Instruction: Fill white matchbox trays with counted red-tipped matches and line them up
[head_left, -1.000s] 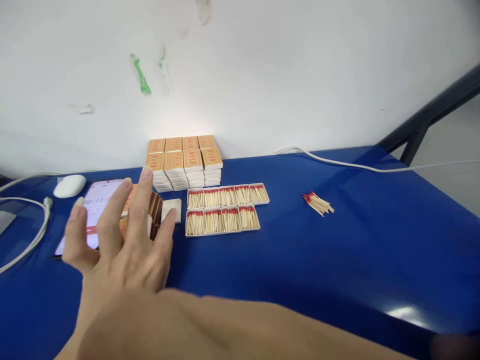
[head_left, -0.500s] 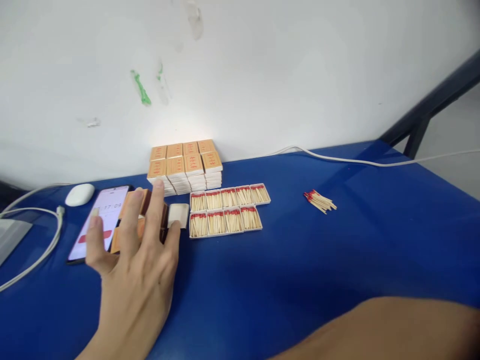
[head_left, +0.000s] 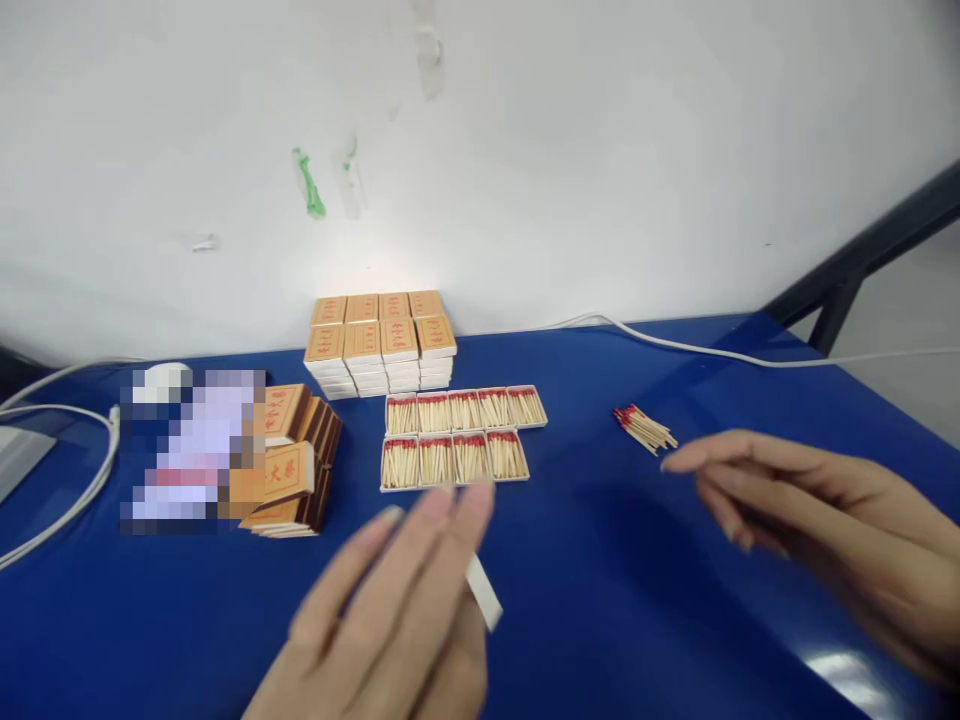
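Observation:
My left hand (head_left: 405, 610) is closed around a white matchbox tray (head_left: 484, 594), of which only a narrow strip shows past the fingers. Just beyond it lie two rows of open matchbox trays (head_left: 454, 462) filled with red-tipped matches. At the right, my right hand (head_left: 817, 530) hovers above the table with fingers loosely bent and nothing visible in them. Its index fingertip is near a small loose heap of matches (head_left: 645, 428).
Orange matchboxes stand in a stacked block (head_left: 381, 342) against the wall. Matchbox covers (head_left: 289, 470) are piled at the left, beside a blurred-out phone (head_left: 199, 440). White cables (head_left: 97, 480) run along the left side and back of the blue table (head_left: 570, 620).
My left hand has taken the white tray from beside the covers and moved right, toward me. My right hand has come into view near the loose matches; before, only its forearm showed.

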